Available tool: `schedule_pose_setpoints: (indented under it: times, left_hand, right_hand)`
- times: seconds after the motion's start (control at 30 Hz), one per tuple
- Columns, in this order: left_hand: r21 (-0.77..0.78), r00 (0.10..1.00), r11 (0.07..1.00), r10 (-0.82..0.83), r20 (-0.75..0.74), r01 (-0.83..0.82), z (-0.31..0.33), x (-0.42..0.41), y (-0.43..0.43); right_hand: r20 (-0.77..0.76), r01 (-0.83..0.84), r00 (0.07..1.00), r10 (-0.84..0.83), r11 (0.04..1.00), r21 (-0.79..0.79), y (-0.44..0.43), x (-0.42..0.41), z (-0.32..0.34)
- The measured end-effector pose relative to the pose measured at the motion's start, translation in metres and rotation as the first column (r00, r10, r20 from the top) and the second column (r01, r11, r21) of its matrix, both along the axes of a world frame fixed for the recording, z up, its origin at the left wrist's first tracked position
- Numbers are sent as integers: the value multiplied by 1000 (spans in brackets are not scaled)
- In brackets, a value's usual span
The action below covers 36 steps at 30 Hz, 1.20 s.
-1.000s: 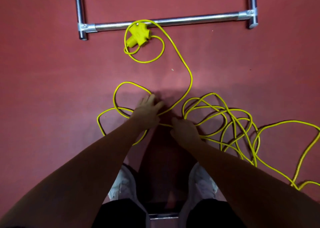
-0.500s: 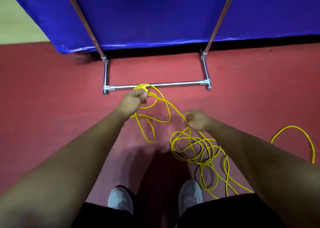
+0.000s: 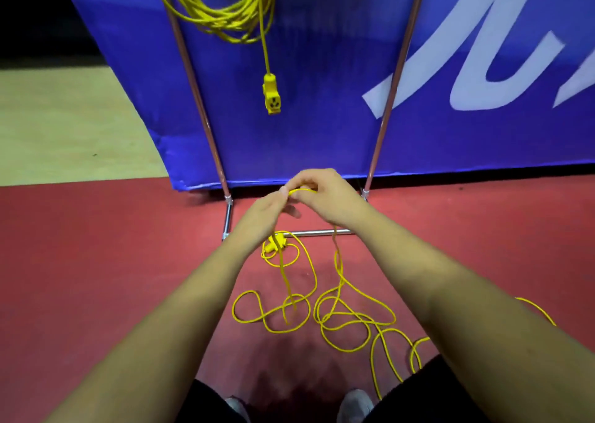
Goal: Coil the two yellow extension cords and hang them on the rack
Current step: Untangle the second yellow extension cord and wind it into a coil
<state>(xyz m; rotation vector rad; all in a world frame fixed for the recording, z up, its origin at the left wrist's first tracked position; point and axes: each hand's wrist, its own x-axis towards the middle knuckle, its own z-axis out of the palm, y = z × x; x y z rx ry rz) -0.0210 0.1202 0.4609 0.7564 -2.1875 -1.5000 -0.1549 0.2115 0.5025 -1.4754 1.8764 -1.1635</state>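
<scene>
So left hand and right hand both pinch the thin yellow extension cord with curled fingers, right in front of the silver metal-tube rack.

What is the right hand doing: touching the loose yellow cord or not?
Touching. The head view shows the right hand pinching a loop of the loose cord, which hangs from its fingers down to the floor.

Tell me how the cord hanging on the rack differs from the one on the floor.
The hanging cord is coiled into a bundle; the floor cord sprawls in loose loops. The hanging cord's socket dangles; the floor cord's end piece lies by the rack's base bar. The hanging cord is untouched; the left hand and right hand hold the floor cord. Both are yellow.
</scene>
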Motion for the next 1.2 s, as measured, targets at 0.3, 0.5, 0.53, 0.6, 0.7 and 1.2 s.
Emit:
schedule_pose_setpoints:
  times: [0.3, 0.5, 0.53, 0.6, 0.7, 1.2]
  left_hand:
    - [36, 934, 962, 273, -230, -272, 30, 38, -21]
    - [-294, 946, 900, 315, -71, -322, 20, 42, -46]
    - [-343, 963, 901, 266, -48, -266, 19, 41, -47]
    - [-312, 992, 943, 124, 12, -114, 17, 38, -39]
    - [-275, 984, 957, -44, 172, 91, 12, 33, -28]
    - [-452, 960, 851, 275, -48, -266, 16, 68, -61]
  right_hand:
    - [41, -5, 999, -5, 974, 228, 26, -12, -50]
    - [111, 112, 984, -137, 971, 209, 22, -18, -76]
    - [115, 87, 987, -108, 980, 178, 16, -13, -69]
    - [100, 30, 994, -40, 995, 98, 3, 3, -52]
    - [91, 29, 996, -23, 998, -64, -12, 22, -31]
    - [96, 3, 995, -27, 970, 245, 15, -15, -55]
